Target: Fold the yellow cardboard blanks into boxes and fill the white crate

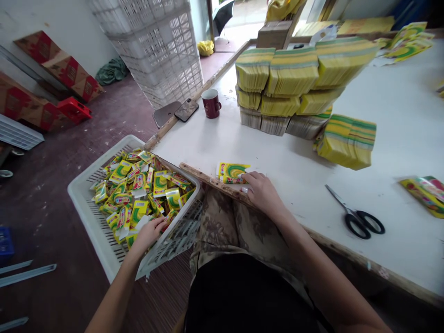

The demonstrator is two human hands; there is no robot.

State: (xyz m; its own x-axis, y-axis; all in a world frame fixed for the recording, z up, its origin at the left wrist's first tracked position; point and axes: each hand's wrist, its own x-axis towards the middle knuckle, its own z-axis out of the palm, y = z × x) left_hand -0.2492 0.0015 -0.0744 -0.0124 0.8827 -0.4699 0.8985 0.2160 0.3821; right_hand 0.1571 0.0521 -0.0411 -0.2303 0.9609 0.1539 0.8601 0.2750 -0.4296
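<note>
My left hand (150, 237) reaches over the near side of a white plastic basket (86, 217). Its fingers are loosely bent and touch the heap of small yellow-and-green printed cartons (139, 210), with no carton clearly gripped. At the table's front edge, my right hand (259, 190) has its fingers closed on the right end of a flat yellow carton (229, 171). That carton lies on the white tabletop, and the fingers partly cover it.
Stacked bundles of yellow carton blanks (293, 71) stand on the table (208, 143), with more bundles (347, 141) at their right. Scissors (355, 219), a maroon mug (211, 104), a phone (186, 110) and a printed pack (425, 194) lie around. White crates (156, 51) tower behind the basket.
</note>
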